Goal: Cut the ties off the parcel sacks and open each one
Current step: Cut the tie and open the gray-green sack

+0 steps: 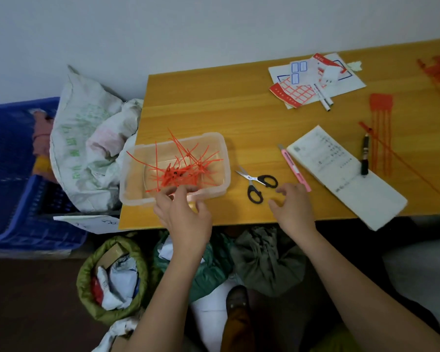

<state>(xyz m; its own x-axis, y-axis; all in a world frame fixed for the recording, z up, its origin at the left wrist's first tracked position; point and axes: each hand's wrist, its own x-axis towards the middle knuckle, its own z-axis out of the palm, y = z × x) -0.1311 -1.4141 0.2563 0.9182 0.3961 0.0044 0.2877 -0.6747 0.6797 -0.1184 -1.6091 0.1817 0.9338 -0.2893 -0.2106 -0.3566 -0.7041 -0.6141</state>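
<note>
Tabletop scissors just beyond right hand's seemingly empty grip

My left hand and right hand were bare, forearms unsleeved, with no rings, watch or gloves.

Print in plenty, none of it legible

Left of the wooden table, the white woven sack carries faded green characters, too blurred to make out. On the table's right part, the open booklet shows rows of tiny print and the label sheets hold blank red and blue frames. By its near left corner, a paper sheet bears unreadable handwriting.
</note>
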